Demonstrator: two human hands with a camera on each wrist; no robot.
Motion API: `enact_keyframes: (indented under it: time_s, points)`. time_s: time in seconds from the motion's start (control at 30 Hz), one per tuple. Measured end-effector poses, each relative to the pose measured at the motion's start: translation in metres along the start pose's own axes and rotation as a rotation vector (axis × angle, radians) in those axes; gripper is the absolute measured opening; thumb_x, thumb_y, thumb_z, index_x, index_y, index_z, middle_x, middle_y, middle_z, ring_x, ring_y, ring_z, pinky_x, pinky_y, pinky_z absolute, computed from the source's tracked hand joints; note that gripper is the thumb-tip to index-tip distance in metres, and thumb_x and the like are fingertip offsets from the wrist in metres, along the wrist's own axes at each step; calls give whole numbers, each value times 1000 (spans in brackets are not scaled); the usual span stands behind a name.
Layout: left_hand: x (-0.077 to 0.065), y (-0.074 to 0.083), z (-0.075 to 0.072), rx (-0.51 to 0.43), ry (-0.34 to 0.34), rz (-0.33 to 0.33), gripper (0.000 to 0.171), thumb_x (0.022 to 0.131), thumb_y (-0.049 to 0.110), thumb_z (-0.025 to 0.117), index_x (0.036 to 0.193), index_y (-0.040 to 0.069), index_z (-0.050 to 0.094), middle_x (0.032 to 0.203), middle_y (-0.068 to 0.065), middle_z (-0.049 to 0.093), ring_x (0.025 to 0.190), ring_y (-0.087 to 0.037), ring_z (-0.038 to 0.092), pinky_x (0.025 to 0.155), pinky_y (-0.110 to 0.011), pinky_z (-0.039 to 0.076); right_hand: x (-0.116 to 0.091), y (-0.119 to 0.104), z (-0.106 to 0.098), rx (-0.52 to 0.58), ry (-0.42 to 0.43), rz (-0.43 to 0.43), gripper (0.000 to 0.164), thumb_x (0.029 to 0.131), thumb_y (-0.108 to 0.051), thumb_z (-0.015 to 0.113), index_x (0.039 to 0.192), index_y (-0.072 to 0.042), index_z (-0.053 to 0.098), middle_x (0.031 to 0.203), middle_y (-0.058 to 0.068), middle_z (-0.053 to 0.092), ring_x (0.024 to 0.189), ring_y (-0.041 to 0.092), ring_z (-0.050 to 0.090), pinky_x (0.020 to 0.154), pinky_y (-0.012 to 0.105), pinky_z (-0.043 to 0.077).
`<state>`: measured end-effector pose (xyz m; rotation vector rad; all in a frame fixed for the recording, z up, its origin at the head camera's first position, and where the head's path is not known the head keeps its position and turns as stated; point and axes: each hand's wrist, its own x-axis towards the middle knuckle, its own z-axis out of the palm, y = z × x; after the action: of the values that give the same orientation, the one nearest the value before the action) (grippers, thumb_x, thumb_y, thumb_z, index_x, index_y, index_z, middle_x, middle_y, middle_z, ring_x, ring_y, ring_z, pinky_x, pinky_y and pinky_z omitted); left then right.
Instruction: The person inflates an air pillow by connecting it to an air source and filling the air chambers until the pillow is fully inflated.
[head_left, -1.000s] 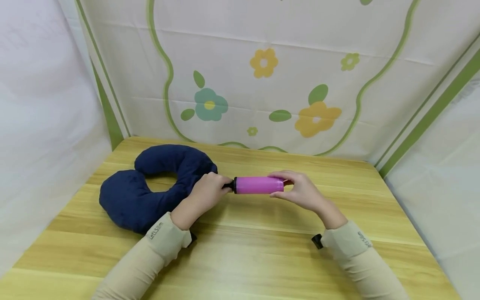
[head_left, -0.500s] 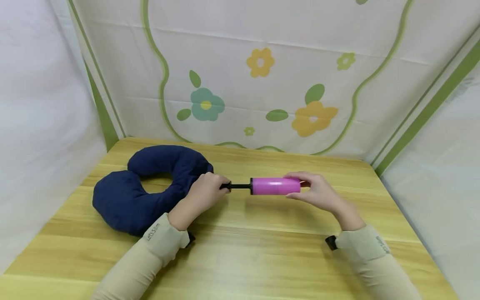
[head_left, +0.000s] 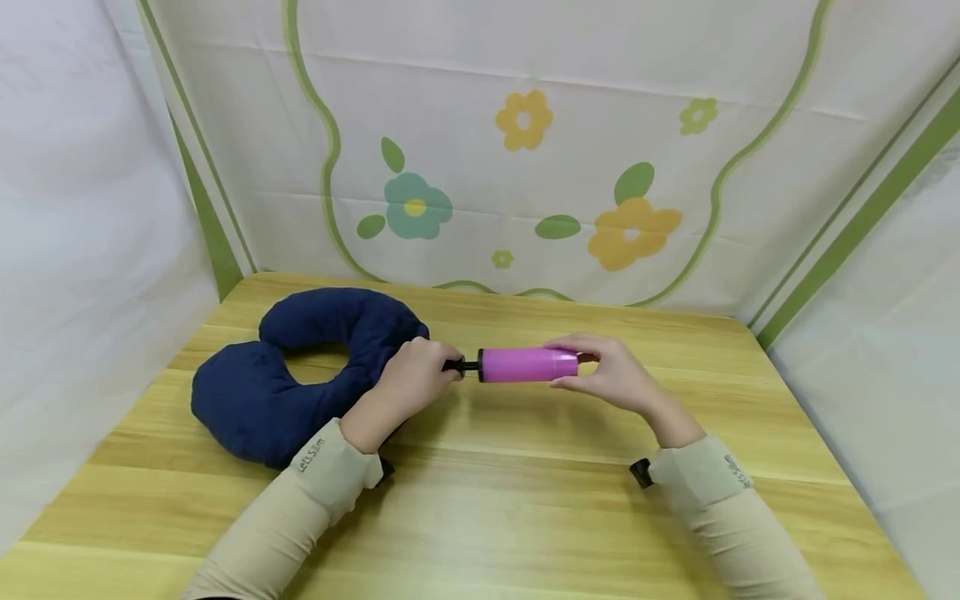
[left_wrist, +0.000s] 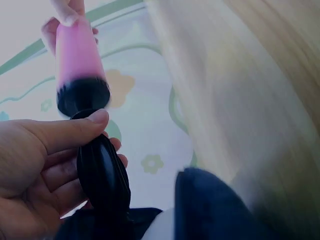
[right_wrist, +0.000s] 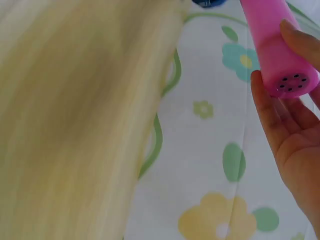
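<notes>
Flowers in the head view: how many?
5: teal flower, left; small orange flower, upper middle; large orange flower, right; green flower, upper right; tiny green flower, lowest, near centre. More may lie off-frame.

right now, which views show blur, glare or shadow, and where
Head view: fairly sharp, pale glare on the tabletop, soft shadow below the pink pump; left wrist view: tabletop smeared, upper left corner washed out; right wrist view: tabletop blurred with a dim shadow, the pump's holed end clearer.
</notes>
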<state>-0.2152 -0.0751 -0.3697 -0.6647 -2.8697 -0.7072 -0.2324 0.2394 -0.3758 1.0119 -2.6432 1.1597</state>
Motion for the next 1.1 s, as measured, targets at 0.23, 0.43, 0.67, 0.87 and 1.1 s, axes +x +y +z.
enact_keyframes:
  time_s: [0.23,0.43,0.67,0.87,1.1]
  points:
    - [-4,-5,-2,11,-6,-6,12,90,14,80,101,9,81,97,-6,77,64,-11,62,58,-28,49,-25,15,-34,-19,49,101,48,82,-10,88,128,-7,72,132,13,66,109,16,63,89,23,53]
    - [-5,1,0,46,1,38,3,88,10,82,87,9,79,85,-4,75,60,-11,59,59,-29,50,-18,9,-6,23,4,10,46,81,-13,89,123,-5,73,117,8,72,96,14,65,83,31,58]
    - [-4,4,8,88,91,89,11,86,3,82,78,7,75,79,-5,74,60,-15,61,58,-32,50,-3,-11,30,26,8,-42,46,80,-10,90,121,1,72,114,10,72,91,18,67,78,35,59]
    - [-3,2,6,33,49,34,5,87,6,82,85,10,79,85,-5,75,62,-12,60,59,-31,50,0,-6,17,23,-13,-14,48,81,-15,90,124,-3,72,116,9,72,95,19,68,81,34,59]
    - [-5,-4,0,13,26,1,3,92,10,78,92,12,80,91,-4,75,66,-12,61,61,-30,50,-18,15,-24,42,11,93,50,83,-14,88,129,-7,71,126,10,69,102,19,65,88,29,55]
